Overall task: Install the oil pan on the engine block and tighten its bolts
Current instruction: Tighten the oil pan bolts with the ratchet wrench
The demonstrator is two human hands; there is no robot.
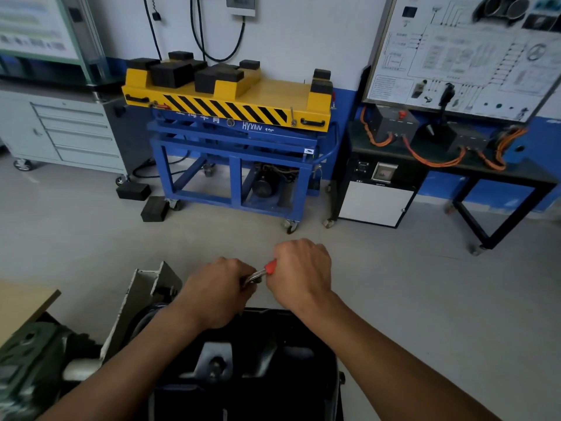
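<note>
The black oil pan (261, 369) lies on top of the engine block at the bottom centre, between my forearms. A ratchet wrench (263, 272) with a red handle and a chrome head stands over the pan's far edge. My right hand (300, 273) grips the red handle. My left hand (220, 288) is curled over the chrome head of the wrench and hides the bolt under it. The engine stand's grey bracket (145, 296) rises at the left of the pan.
A blue wheeled lift cart with a yellow striped top (230, 107) stands ahead across the grey floor. Two black rubber blocks (142, 199) lie on the floor beside it. A grey drawer cabinet (66, 132) is at the left, a training bench with orange cables (440, 153) at the right.
</note>
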